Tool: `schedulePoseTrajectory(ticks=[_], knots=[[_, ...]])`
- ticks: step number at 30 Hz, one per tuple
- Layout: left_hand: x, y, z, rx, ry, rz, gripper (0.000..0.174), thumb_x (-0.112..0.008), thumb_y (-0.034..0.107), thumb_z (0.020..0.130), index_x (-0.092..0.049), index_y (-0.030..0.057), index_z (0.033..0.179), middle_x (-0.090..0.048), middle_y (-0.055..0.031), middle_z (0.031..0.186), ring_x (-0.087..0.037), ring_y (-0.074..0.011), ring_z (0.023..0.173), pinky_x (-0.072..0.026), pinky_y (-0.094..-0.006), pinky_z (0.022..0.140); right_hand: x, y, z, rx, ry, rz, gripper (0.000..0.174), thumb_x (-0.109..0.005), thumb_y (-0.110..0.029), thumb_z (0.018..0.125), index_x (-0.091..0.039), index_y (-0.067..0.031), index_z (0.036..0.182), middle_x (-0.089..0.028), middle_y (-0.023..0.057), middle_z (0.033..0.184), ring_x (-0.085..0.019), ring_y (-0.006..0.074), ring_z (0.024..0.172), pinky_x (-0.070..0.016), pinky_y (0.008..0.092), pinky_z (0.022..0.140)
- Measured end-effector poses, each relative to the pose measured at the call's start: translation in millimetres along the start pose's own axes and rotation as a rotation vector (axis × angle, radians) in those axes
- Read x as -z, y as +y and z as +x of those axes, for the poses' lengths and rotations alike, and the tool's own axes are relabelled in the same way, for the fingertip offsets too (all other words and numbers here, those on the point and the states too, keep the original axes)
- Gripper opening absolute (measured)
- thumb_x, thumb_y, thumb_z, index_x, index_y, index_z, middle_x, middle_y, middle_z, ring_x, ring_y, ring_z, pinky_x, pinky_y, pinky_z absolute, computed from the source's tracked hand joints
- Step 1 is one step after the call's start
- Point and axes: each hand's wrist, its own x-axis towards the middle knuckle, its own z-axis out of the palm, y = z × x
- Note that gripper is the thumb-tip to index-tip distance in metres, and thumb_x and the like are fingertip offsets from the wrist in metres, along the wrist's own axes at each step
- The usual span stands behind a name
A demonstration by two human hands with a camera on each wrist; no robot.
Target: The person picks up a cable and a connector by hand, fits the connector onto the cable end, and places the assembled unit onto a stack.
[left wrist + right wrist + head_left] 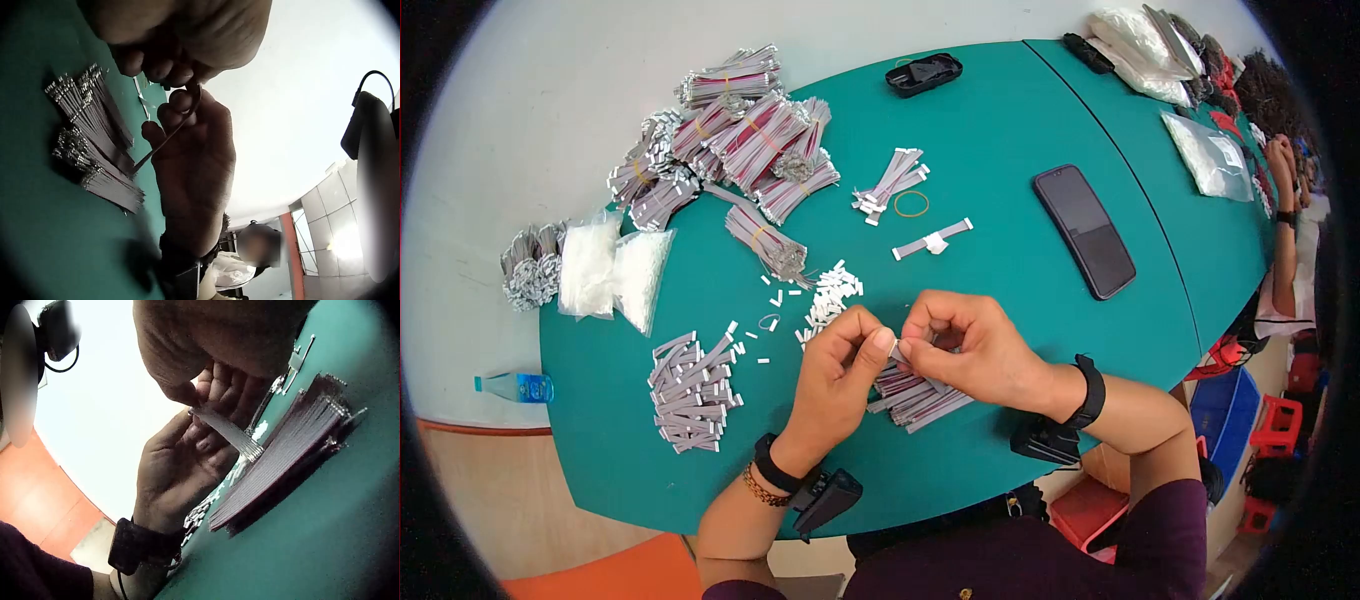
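Observation:
Between both hands is one short flat ribbon cable (228, 432), its end pinched at the fingertips. The left hand (840, 375) holds that end with thumb and index finger, where a small white piece (892, 345) shows. Thumb and fingers of the right hand (970, 345) pinch at the same spot, touching the left fingertips. In the left wrist view the cable (169, 139) bends down past the right palm. Beneath the hands lies a stack of grey and dark red cables (920, 400). Loose white connectors (835, 295) lie just beyond the left hand.
Left of the hands lies a pile of cables with white ends (690, 390). Bundled cables (750, 140) and bags of white parts (590, 268) stand farther back. A phone (1085, 232), a black case (923, 74), a rubber band (911, 204) and a single cable (915, 245) are also on the table.

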Motion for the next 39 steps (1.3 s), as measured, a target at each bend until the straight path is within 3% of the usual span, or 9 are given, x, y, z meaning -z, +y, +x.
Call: schedulePoseTrajectory(ticks=[9, 12, 18, 21, 24, 27, 30, 33, 39], knots=[[-5.0, -1.6, -1.0, -0.145, 0.078, 0.158, 0.022, -0.053, 0.018, 0.094, -0.049, 0.0041, 0.077, -0.042, 0.0048, 0.066, -0.036, -0.0021, 0.061, -0.0313, -0.0199, 0.054, -1.3, -1.0, -1.6, 0.01, 0.03, -0.094, 0.011, -0.061, -0.008, 0.084, -0.055, -0.0004, 0.079, -0.054, -0.0031, 0.067, -0.047, 0.0011, 0.061, -0.0402, 0.0188, 0.052], [-0.8, -0.2, -0.8, 0.018, 0.016, -0.018, 0.022, -0.052, 0.02, 0.094, -0.049, 0.0051, 0.078, -0.043, 0.0047, 0.067, -0.036, -0.0018, 0.062, -0.0312, -0.0192, 0.055, -2.8, -2.1, -2.0, 0.049, 0.028, -0.067, 0.011, -0.06, -0.008, 0.086, -0.056, -0.0002, 0.08, -0.054, -0.003, 0.067, -0.047, 0.0011, 0.061, -0.0394, 0.0193, 0.05], [2.8, -2.5, 1.2, 0.096, -0.031, -0.258, 0.023, -0.051, 0.024, 0.095, -0.049, 0.0074, 0.079, -0.043, 0.0052, 0.069, -0.037, -0.002, 0.065, -0.0313, -0.0181, 0.058, -1.8, -2.6, -1.6, 0.064, -0.002, -0.083, 0.011, -0.057, -0.01, 0.09, -0.056, -0.0006, 0.083, -0.053, -0.0028, 0.068, -0.045, 0.0009, 0.063, -0.0387, 0.0199, 0.05], [1.9, -0.3, 1.6, 0.072, -0.015, -0.186, 0.022, -0.051, 0.022, 0.095, -0.049, 0.0063, 0.08, -0.044, 0.0053, 0.07, -0.038, -0.0021, 0.065, -0.0314, -0.0183, 0.057, -0.9, -5.8, -1.4, 0.049, 0.003, -0.078, 0.012, -0.055, -0.011, 0.091, -0.055, -0.0008, 0.086, -0.054, -0.0026, 0.068, -0.045, 0.0016, 0.061, -0.0384, 0.0195, 0.051], [6.1, -1.3, 2.4, -0.039, 0.028, 0.088, 0.016, -0.054, 0.017, 0.093, -0.052, 0.0041, 0.084, -0.048, 0.0047, 0.075, -0.042, -0.0027, 0.067, -0.0338, -0.0189, 0.057, -4.1, -1.6, 1.1, 0.033, 0.053, 0.116, 0.011, -0.053, -0.012, 0.093, -0.053, -0.0014, 0.088, -0.055, -0.0021, 0.067, -0.047, 0.0029, 0.058, -0.038, 0.0203, 0.049], [-8.4, 3.5, 4.2, -0.119, 0.169, 0.013, 0.008, -0.058, 0.01, 0.089, -0.056, 0.0024, 0.089, -0.053, 0.0026, 0.081, -0.045, -0.0039, 0.07, -0.0365, -0.0195, 0.058, -0.9, -7.2, 0.1, -0.014, 0.031, 0.035, 0.011, -0.052, -0.012, 0.093, -0.052, -0.0018, 0.089, -0.056, -0.0007, 0.066, -0.05, 0.0045, 0.057, -0.0388, 0.0217, 0.049], [-3.2, 1.8, 3.2, -0.198, 0.141, 0.079, 0.006, -0.061, 0.007, 0.086, -0.059, 0.0028, 0.091, -0.056, 0.0003, 0.086, -0.048, -0.0051, 0.072, -0.0382, -0.0198, 0.06, 1.3, -4.5, 1.4, 0.119, 0.065, -0.183, 0.011, -0.053, -0.012, 0.092, -0.052, -0.0016, 0.089, -0.057, 0.002, 0.065, -0.053, 0.0061, 0.057, -0.0399, 0.0235, 0.048], [-1.2, 2.5, 3.6, -0.269, 0.116, 0.16, 0.007, -0.062, 0.008, 0.085, -0.059, 0.0032, 0.089, -0.056, -0.0007, 0.086, -0.049, -0.0056, 0.072, -0.0383, -0.0198, 0.06, 0.1, -0.5, 1.5, 0.226, 0.104, -0.294, 0.01, -0.056, -0.011, 0.09, -0.052, -0.001, 0.088, -0.056, 0.0052, 0.064, -0.054, 0.0092, 0.056, -0.0409, 0.0255, 0.049], [1.8, 0.5, 3.5, -0.192, 0.096, 0.104, 0.008, -0.062, 0.011, 0.086, -0.059, 0.0035, 0.087, -0.057, -0.0001, 0.086, -0.049, -0.0059, 0.073, -0.0385, -0.0205, 0.061, -1.8, -1.8, -0.2, 0.383, 0.115, -0.45, 0.008, -0.059, -0.006, 0.086, -0.052, -0.0013, 0.088, -0.057, 0.0124, 0.069, -0.058, 0.0249, 0.059, -0.0442, 0.032, 0.052]])
